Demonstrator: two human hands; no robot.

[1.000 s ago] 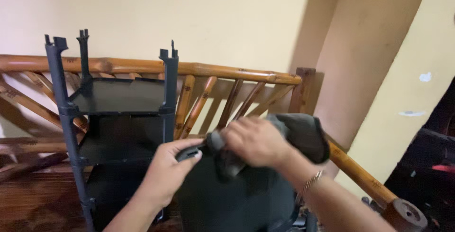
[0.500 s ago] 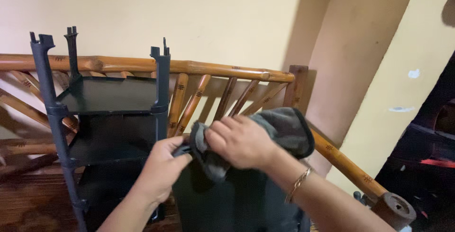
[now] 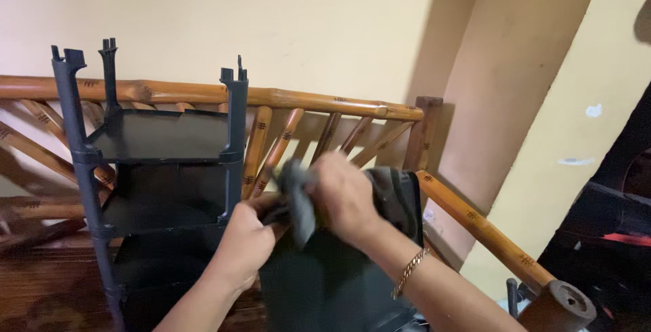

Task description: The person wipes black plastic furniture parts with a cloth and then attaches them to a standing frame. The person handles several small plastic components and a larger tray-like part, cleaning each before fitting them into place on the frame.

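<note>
Both hands' fingers grip a grey cloth (image 3: 298,196): left hand (image 3: 247,240) below it, right hand (image 3: 346,196) pressing it on a dark panel (image 3: 325,284) beside the rack (image 3: 163,169).

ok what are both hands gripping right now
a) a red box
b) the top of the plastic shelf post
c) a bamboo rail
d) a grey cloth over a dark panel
d: the left hand and right hand bunch a grey cloth against a dark panel, apart from the bamboo rail and the plastic shelf.

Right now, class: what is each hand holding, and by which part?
Both hands, left hand and right hand, grip a dark grey cloth near its bunched upper end, over a dark panel.
</note>
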